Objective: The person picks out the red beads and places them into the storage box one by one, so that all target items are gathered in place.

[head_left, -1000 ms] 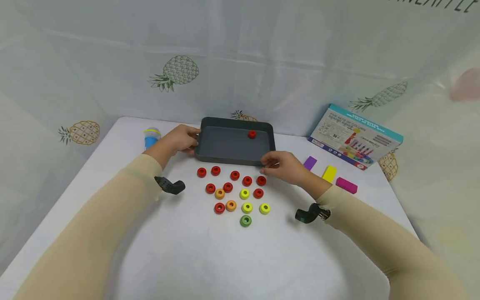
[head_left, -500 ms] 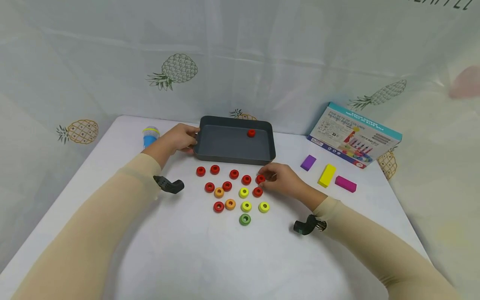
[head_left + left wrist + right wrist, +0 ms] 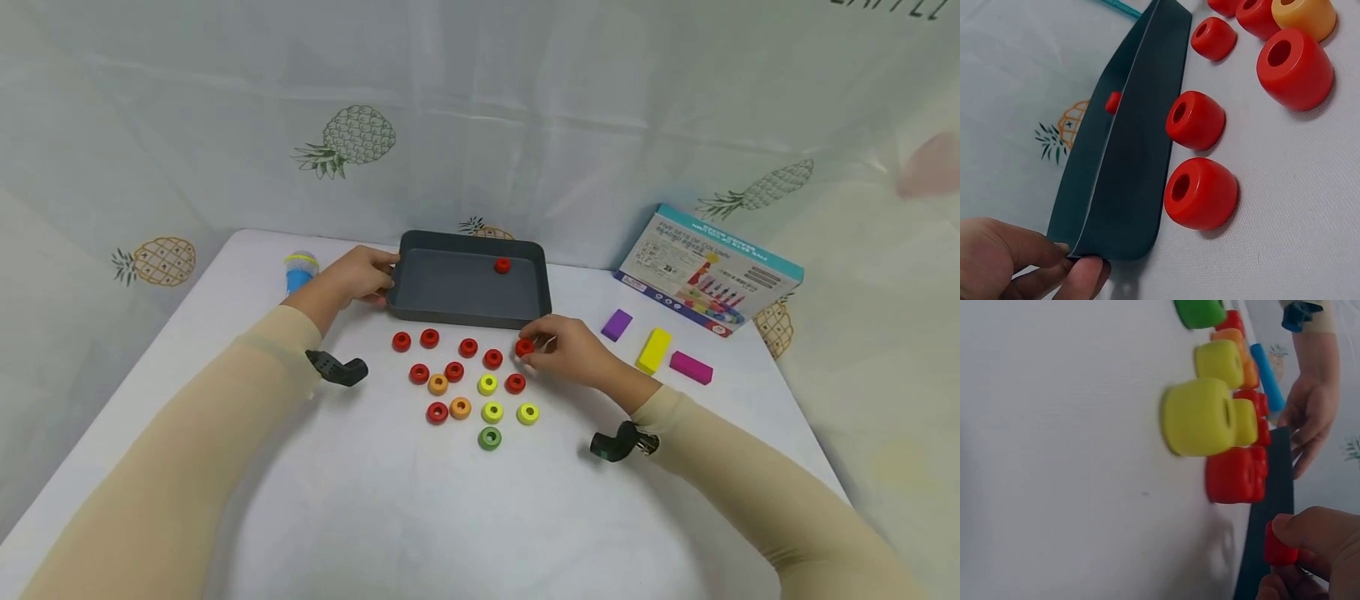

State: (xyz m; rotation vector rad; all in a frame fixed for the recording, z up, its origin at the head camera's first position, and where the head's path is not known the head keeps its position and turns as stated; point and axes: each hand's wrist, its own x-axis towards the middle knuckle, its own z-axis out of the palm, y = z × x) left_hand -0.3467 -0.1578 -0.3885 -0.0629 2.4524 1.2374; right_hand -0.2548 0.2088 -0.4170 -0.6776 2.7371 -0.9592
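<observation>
A dark grey tray [image 3: 457, 287] stands at the back of the table with one red bead [image 3: 502, 265] inside it. At its left end, my left hand [image 3: 358, 277] grips the rim; the left wrist view shows thumb and fingers on either side of the tray's corner. Near the tray's front right corner, my right hand [image 3: 567, 350] pinches another red bead [image 3: 1279, 545] between thumb and fingers, just off the table. In front of the tray lie several red beads [image 3: 468, 347], two orange beads [image 3: 461, 407], three yellow beads [image 3: 492, 412] and a green bead [image 3: 490, 437].
Right of the right hand lie a purple block [image 3: 617, 325], a yellow block [image 3: 654, 350] and a magenta block [image 3: 692, 367]. A toy box [image 3: 708, 271] leans at the back right. Behind the left forearm stands a blue toy microphone [image 3: 302, 271].
My right hand came down from the tray's front right corner to a red bead, took hold of it and raised it slightly towards the tray. The left hand stays on the tray.
</observation>
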